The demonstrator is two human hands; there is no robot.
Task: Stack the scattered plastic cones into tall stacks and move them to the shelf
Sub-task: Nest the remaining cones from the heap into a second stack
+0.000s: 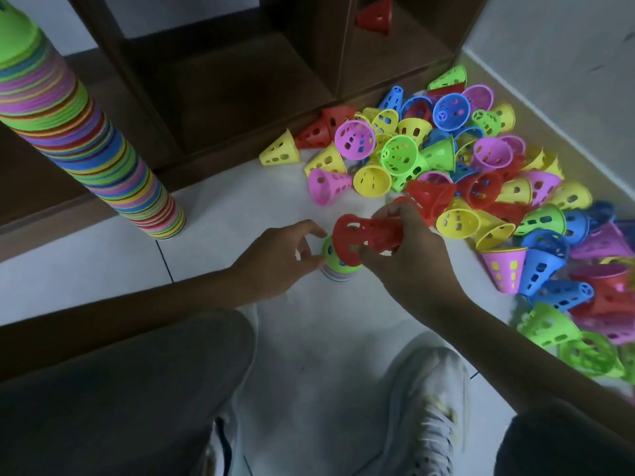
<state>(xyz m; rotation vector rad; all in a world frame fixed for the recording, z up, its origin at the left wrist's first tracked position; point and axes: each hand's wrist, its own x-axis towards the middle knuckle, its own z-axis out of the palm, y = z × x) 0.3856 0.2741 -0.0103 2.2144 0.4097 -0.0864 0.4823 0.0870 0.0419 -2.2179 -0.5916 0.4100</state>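
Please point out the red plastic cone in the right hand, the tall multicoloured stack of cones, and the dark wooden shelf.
red plastic cone [367, 240], head view, perforated side wall
tall multicoloured stack of cones [103, 152], head view, middle of stack
dark wooden shelf [240, 87], head view, compartment floor

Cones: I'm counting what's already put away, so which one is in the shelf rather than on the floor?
The red cone in the shelf's upper right compartment; every other loose cone lies on the floor.

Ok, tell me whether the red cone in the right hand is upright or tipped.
Tipped: the red cone lies sideways in the right hand, wide rim facing left.
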